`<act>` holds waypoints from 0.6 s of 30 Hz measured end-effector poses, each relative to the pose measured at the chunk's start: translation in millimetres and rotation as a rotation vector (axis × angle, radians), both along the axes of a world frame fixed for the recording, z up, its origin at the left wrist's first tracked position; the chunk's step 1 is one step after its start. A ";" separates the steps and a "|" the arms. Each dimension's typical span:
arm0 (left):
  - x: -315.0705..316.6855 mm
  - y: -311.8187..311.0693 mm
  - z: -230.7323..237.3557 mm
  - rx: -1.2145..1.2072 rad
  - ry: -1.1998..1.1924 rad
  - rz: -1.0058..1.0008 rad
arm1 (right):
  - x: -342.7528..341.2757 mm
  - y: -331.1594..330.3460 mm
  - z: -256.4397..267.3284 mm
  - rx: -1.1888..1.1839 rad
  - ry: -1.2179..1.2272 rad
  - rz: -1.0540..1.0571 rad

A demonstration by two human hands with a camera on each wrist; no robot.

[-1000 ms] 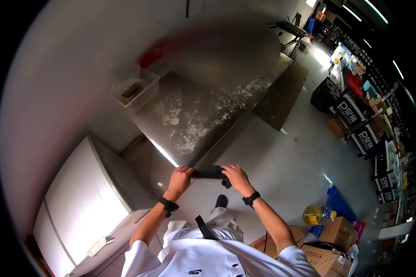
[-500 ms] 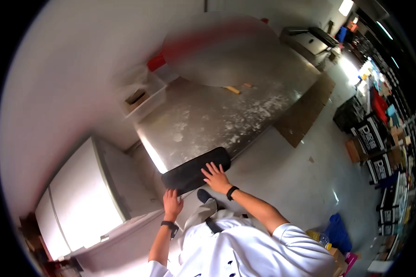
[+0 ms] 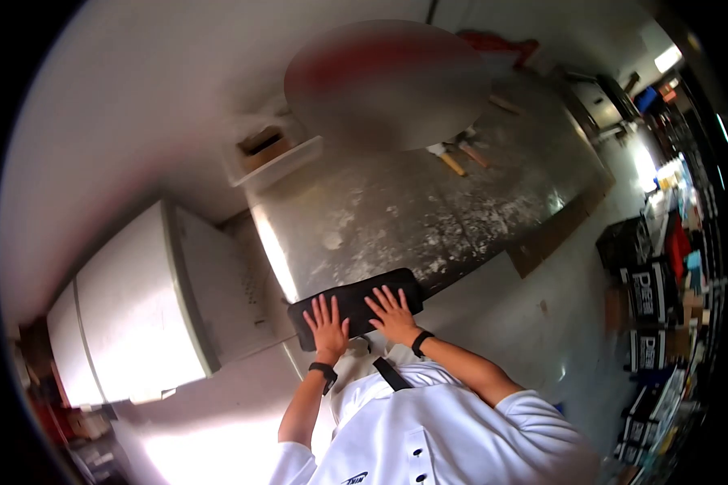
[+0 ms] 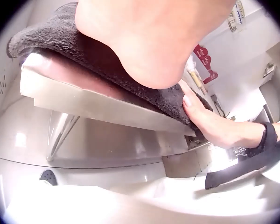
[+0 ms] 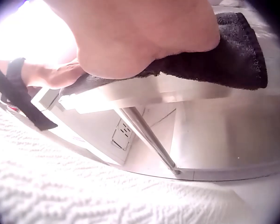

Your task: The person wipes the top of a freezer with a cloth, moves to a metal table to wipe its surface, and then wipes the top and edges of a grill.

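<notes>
A dark grey towel (image 3: 354, 293), folded into a long strip, lies along the near edge of a metal table (image 3: 299, 210). Its fuzzy pile shows in the left wrist view, where the towel (image 4: 46, 35) overhangs the table edge. My left hand (image 3: 328, 330) lies flat on the towel's left half with fingers spread. On the right half rests my right hand (image 3: 394, 318), also flat, its fingers pointing away from me. White flaky residue (image 3: 477, 222) covers the tabletop beyond the towel.
Tools with a yellow handle (image 3: 451, 162) and an orange handle (image 3: 475, 155) lie farther back. A clear plastic bin (image 3: 299, 155) holding a cardboard box (image 3: 263, 148) stands at the back left. Left of me is a white cabinet (image 3: 129, 299). Black crates (image 3: 645, 299) line the right side.
The towel, earlier held between both hands in front of the table, now lies on its edge. My left hand has moved from the towel's near left edge to flat on top.
</notes>
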State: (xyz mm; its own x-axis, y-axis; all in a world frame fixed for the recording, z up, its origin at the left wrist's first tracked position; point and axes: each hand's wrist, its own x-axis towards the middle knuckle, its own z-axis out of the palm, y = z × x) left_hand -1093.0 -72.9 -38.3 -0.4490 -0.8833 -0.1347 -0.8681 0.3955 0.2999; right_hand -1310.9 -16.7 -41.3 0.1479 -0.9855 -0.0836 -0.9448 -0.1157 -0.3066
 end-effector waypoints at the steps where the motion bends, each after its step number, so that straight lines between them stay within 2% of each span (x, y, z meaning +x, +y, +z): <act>1: -5.6 -4.7 2.1 0.005 0.001 0.021 | -3.2 -5.1 1.7 0.004 -0.009 0.002; 7: -24.7 -42.6 -3.9 -0.073 -0.061 0.071 | -31.5 -58.8 4.7 -0.038 -0.072 0.105; 12: -26.1 -54.3 -6.8 -0.042 -0.146 0.077 | -36.7 -64.1 5.4 -0.053 -0.128 0.114; 14: -25.7 -51.5 -7.1 -0.101 -0.144 0.068 | -35.8 -61.7 4.6 -0.107 -0.170 0.102; 16: -28.2 -49.0 -1.4 -0.113 -0.153 0.075 | -33.6 -63.9 12.3 -0.059 -0.176 0.087; 18: -28.0 -49.4 -1.7 -0.162 -0.037 0.140 | -26.0 -72.2 26.1 0.002 -0.189 0.071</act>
State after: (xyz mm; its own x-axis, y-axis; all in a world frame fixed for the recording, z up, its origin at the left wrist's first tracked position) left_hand -1121.0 -122.3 -40.1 -0.3176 -0.9482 0.0003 -0.9273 0.3106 0.2090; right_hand -1336.9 -88.9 -15.3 0.2304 -0.9718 -0.0492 -0.8597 -0.1796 -0.4781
